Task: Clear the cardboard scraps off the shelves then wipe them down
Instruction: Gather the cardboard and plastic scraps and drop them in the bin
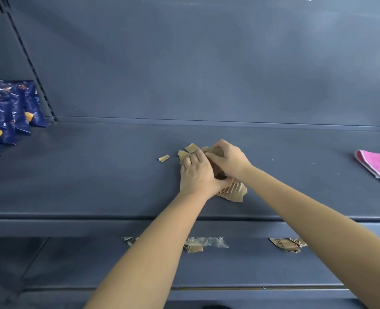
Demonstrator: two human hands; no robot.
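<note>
Cardboard scraps (231,190), brown and corrugated, lie bunched near the middle of the upper shelf (95,175), and both hands are gathering them. The left hand (198,172) curls over the near side of the bunch with its thumb tucked under. The right hand (228,159) closes round the far side, fingers bent onto the pieces. One small loose scrap (164,158) sits just beside the bunch to the left, outside either grip, and is likely to be left behind if the hands lift straight up. The bunch is made of separate torn bits, so a loose squeeze could let some slip out and drop. More torn pieces (288,244) wait at the back of the lower shelf (95,264), partly hidden under the upper shelf's front edge and easy to miss. A folded pink cloth (378,166) rests at the right end of the upper shelf, well apart from the hands. Blue snack bags (8,114) stand at the left end, where a careless sweep might knock them.
</note>
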